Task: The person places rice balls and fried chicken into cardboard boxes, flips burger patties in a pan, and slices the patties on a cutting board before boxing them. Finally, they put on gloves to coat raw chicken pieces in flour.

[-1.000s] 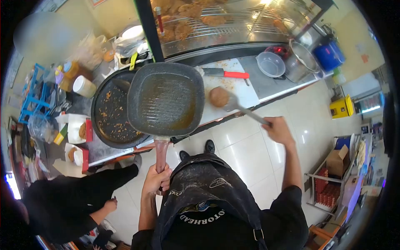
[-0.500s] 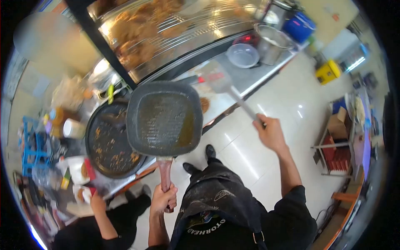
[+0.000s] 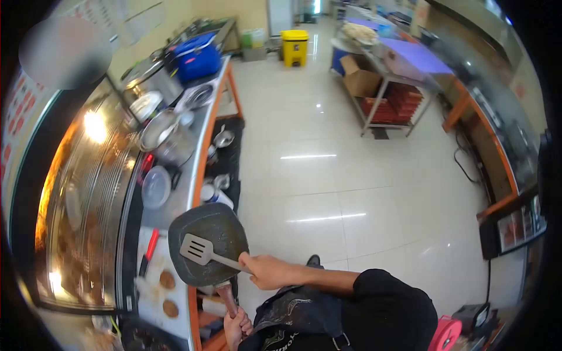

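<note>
Currently clamping left hand (image 3: 238, 327) fingers around handle (image 3: 227, 297) of pan (image 3: 225, 234), likely for heat clearance. Clamping right hand (image 3: 266, 272) fingers on spatula (image 3: 218, 257), holding it over pan; can't tell if touching. Farther, on counter (image 3: 155, 218), see patties (image 3: 170, 308) on white board (image 3: 168, 294), probably sparing surface, near knife (image 3: 151, 244), then plastic bowl (image 3: 157, 187).

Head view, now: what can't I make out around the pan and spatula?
Head view:
Floor of the pan under the spatula: hidden by its blade.
End of the handle: hidden by the left hand.
Black tray: cut off by the bottom edge.
Contents of the lit cabinet: blurred behind glass.
</note>
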A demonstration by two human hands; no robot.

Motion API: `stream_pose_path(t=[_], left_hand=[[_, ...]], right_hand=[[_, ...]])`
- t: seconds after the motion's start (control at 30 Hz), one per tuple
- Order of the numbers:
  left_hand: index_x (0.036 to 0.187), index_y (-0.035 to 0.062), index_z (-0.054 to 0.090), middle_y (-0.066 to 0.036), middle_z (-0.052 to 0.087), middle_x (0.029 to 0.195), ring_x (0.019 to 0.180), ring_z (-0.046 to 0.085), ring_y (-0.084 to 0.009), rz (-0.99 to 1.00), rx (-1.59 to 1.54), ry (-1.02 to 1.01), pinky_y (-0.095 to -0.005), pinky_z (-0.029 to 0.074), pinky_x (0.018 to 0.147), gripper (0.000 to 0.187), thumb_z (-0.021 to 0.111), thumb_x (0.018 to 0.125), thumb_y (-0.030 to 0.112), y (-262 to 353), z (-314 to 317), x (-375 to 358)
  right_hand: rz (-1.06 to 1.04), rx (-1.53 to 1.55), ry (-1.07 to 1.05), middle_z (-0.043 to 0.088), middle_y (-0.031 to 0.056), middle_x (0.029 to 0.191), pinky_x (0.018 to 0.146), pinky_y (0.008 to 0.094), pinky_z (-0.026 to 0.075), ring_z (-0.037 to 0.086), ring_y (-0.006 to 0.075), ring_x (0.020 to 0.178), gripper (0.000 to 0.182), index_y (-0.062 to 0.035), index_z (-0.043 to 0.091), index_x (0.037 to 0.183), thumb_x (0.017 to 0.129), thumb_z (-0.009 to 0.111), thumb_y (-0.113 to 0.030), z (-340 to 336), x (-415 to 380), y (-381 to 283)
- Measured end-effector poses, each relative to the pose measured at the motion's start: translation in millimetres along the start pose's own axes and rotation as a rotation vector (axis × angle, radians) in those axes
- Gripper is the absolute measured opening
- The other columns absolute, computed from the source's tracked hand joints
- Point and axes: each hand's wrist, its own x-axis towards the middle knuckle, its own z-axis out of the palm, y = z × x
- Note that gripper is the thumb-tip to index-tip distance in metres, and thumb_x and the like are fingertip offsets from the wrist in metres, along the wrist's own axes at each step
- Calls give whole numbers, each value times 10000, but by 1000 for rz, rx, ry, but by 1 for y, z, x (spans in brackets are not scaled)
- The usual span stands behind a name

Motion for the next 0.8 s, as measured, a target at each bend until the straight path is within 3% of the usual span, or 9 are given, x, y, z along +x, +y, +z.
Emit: stream_pose_path(t=[0.23,0.4,0.53,0.6,0.67,0.7,0.73,0.77,0.8], left_hand=[[922,119,460,41,323,556,424,311,-62,-85,-59,-195,-213,245,377,135,577,932,185,19,136,120],[810,144,405,76,318,550,391,307,-36,-152,75,-261,-207,259,334,220,555,955,212,41,220,212],[798,136,399,71,332,549,397,307,-29,-247,66,-367,-199,246,332,252,568,955,239,75,298,286],[788,137,398,74,326,549,400,303,-26,-251,77,-395,-201,238,333,265,575,952,248,94,337,321],[770,139,398,78,320,551,405,299,-23,-274,84,-425,-206,230,337,280,581,949,251,103,356,350],[771,140,398,79,320,551,403,298,-23,-271,86,-428,-206,232,338,278,582,949,249,112,371,368],[772,141,398,79,320,551,402,298,-24,-278,90,-435,-205,235,339,276,582,948,247,118,383,379],[773,141,398,80,320,550,400,297,-24,-276,106,-453,-205,237,340,274,582,948,245,127,398,397],[799,144,402,85,323,553,404,309,-24,-276,84,-472,-203,257,345,255,596,940,232,134,411,416]], right_hand=[[-2,51,275,433,273,1145,779,543,449,542,498,897,352,-8,399,1084,768,552,-24,-121,-21,87],[-9,30,440,428,202,1137,710,437,496,564,388,851,458,-9,409,1112,763,675,-138,-205,-26,157],[85,-13,492,350,205,1393,741,389,521,577,350,1007,719,-14,353,1319,777,744,-279,-317,-42,192],[147,105,580,355,191,1413,672,335,521,616,257,912,690,-25,356,1349,811,723,-251,-373,-61,232],[249,222,880,473,193,1303,665,289,513,611,190,860,552,-15,438,1301,845,688,-200,-394,-90,308],[557,275,963,572,182,1156,672,277,511,607,188,890,434,-3,504,1243,873,648,-177,-407,-110,344],[601,360,1189,609,184,1103,748,300,514,596,214,974,399,21,525,1219,892,615,-188,-403,-129,383],[647,357,1400,597,207,1159,854,348,489,583,253,1050,424,54,514,1232,915,581,-220,-368,-169,502],[926,284,1370,575,239,1206,939,398,447,558,330,1120,457,69,514,1240,929,545,-265,-326,-216,580]])
